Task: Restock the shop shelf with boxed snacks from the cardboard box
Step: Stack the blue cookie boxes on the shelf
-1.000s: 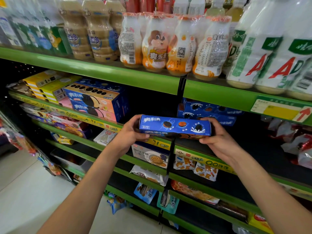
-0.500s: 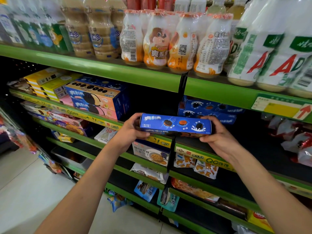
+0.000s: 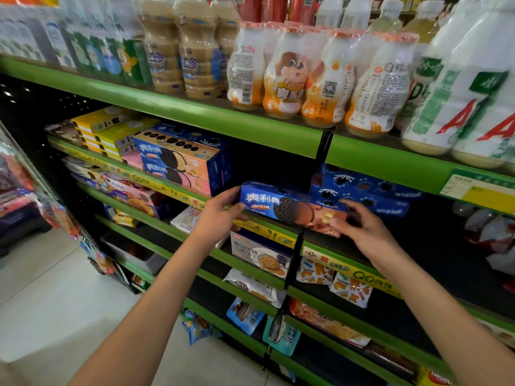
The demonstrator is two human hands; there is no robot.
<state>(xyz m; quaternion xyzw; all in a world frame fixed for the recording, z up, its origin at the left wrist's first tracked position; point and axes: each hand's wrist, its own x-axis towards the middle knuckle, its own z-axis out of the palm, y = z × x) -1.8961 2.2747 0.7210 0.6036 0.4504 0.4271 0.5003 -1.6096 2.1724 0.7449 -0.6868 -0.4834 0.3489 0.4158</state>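
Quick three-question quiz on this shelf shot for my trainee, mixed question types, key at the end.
1. True or false: the blue cookie box is gripped at both ends, by the left hand and the right hand.
2. Multiple choice: what stands on the shelf right above the box? A) drink bottles B) canned soup C) bread loaves
3. Fill in: the stacked blue boxes already on the shelf lie to the ____ of the box in hand.

Key: 1 true; 2 A; 3 right
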